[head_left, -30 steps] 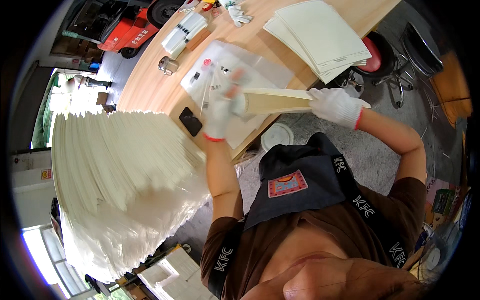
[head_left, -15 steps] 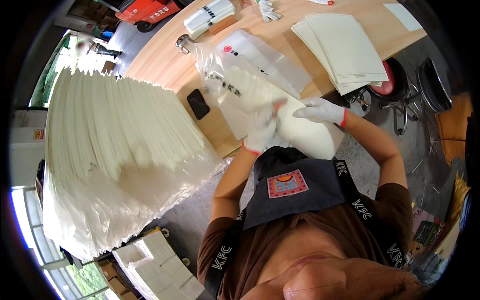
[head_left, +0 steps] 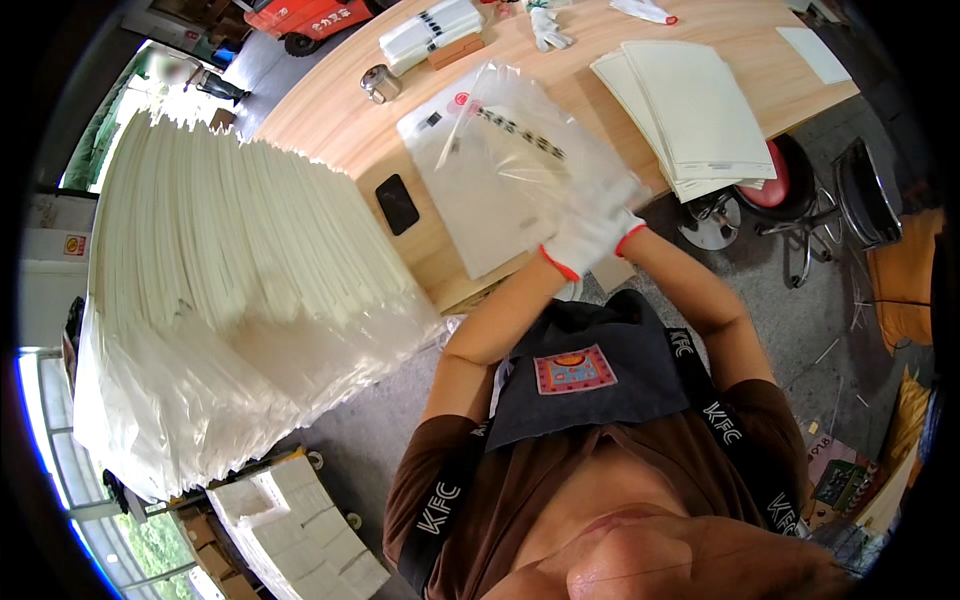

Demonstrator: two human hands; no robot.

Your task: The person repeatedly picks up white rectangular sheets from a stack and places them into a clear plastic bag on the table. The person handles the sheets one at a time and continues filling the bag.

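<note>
A clear plastic bag (head_left: 520, 140) with dark printing and pale sheets inside slants over the near side of the table. Both my hands, in white gloves with red cuffs, are close together at its near right end. My left hand (head_left: 582, 240) is closed on the bag's end, partly covering the other hand. Beside it my right hand (head_left: 622, 215) grips the same end; motion blurs the fingertips. Beneath the bag lie more flat printed plastic bags (head_left: 440, 180). A black phone (head_left: 397, 205) rests on the table to their left.
A tall stack of pale sheets in plastic (head_left: 250, 250) stands at left. Fanned white sheets (head_left: 700, 110) lie at the table's right. Farther back are a metal cup (head_left: 380, 84), bundled plastic bags (head_left: 430, 35) and a loose glove (head_left: 548, 30). Stools (head_left: 790, 170) stand at right.
The bag has swung right and now lies across the flat bags, uncovering the metal cup. My left hand has moved right, up to my right hand. The white roll of sheets at the bag's end no longer shows.
</note>
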